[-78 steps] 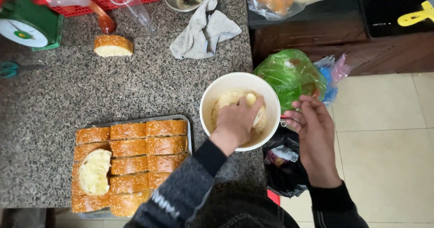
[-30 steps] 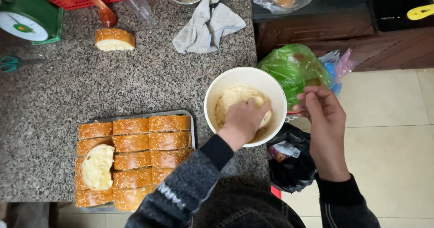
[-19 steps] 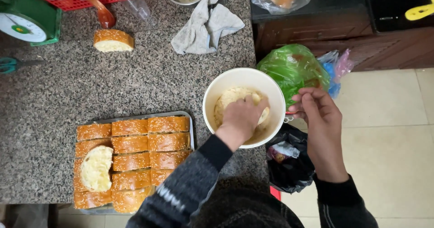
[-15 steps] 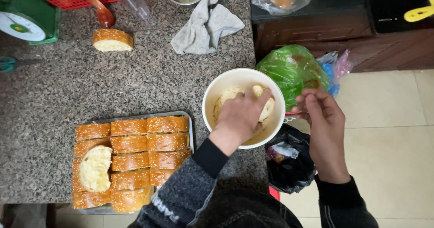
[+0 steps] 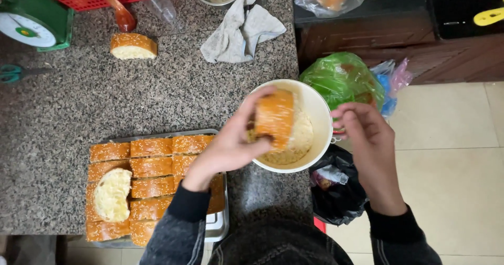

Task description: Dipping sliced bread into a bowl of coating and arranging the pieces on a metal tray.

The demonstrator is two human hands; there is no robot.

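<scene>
On the granite counter (image 5: pixel 79 102), the left hand (image 5: pixel 231 147) is gripping one bread piece (image 5: pixel 274 119) over the white bowl (image 5: pixel 323 112), its grip closed round it, while the right hand (image 5: pixel 367 139), fingers curled on the rim at 3 o'clock, is holding nothing else visible and the tray (image 5: pixel 218 225) at 8 o'clock is sitting nearly full.

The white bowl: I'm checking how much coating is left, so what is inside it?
The white bowl holds pale crumbs. The left hand holds a golden bread piece over them, hiding the bowl's left side and its bottom.

1 bowl (image 5: pixel 320 107), 2 hands, 1 tray (image 5: pixel 218 225)
</scene>
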